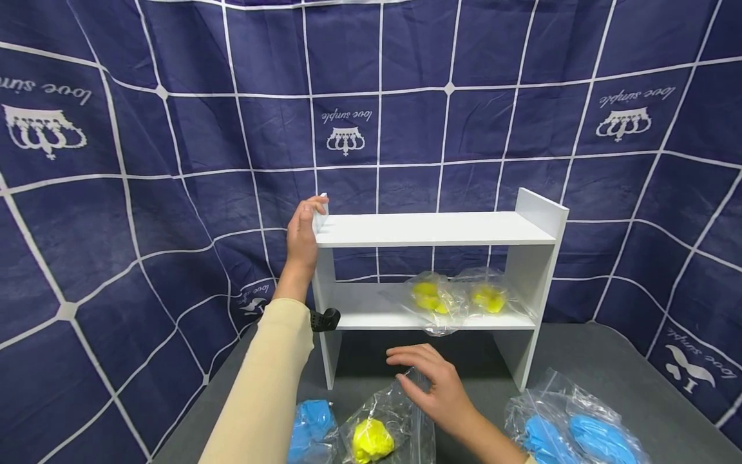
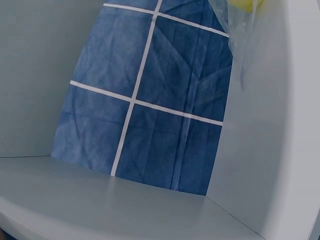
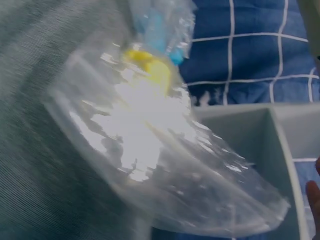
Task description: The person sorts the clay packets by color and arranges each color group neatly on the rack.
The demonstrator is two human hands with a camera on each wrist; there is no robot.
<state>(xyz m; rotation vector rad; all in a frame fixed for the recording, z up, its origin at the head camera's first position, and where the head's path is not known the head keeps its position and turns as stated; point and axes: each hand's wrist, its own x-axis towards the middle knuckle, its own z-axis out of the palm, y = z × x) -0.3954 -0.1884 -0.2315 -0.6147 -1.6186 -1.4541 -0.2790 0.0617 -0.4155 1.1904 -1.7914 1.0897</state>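
A white two-tier shelf [image 1: 429, 229] stands in front of me. My left hand [image 1: 302, 235] grips the top of its left side panel, fingers bent over the edge. My right hand [image 1: 431, 383] hovers in front of the lower opening, thumb and fingers parted. Below it lies a clear plastic bag [image 1: 394, 412] with a yellow lump [image 1: 372, 441] inside; its upper corner overlaps the thumb in the head view. In the right wrist view, fingertips [image 3: 313, 195] show at the right edge, apart from the bag [image 3: 165, 165].
Two clear bags with yellow lumps [image 1: 429, 296] [image 1: 489, 298] lie on the right half of the middle board. Bagged blue pieces lie on the dark table [image 1: 580, 348], one bag [image 1: 313, 428] at left, another [image 1: 580, 432] at right. A dark blue gridded cloth [image 1: 406, 129] hangs behind.
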